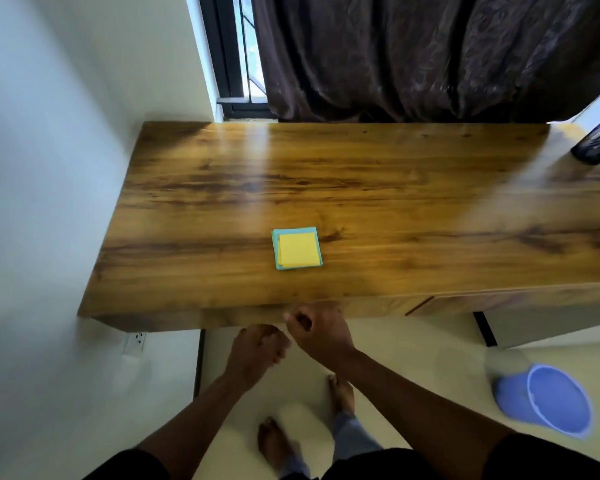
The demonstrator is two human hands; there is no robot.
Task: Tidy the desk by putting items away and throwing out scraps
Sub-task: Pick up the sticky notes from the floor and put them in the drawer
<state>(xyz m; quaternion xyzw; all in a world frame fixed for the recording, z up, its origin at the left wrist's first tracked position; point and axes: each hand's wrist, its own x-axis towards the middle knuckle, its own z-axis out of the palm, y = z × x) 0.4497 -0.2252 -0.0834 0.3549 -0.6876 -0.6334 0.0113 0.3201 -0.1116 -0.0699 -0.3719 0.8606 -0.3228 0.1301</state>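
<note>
A yellow pad of sticky notes on top of a blue one (297,249) lies near the front middle of the wooden desk (361,188). A black mesh pen holder (598,142) stands at the desk's far right. My left hand (257,353) hovers just below the desk's front edge with its fingers curled, and I see nothing in it. My right hand (317,329) is close beside it at the desk's front edge, fingers curled into a loose fist; nothing shows in it either. The two hands nearly touch.
A blue bucket (548,400) stands on the floor at the right, below the desk. A white wall runs along the left, with a socket (136,342) under the desk. A dark curtain (430,53) hangs behind. My bare feet are on the pale floor.
</note>
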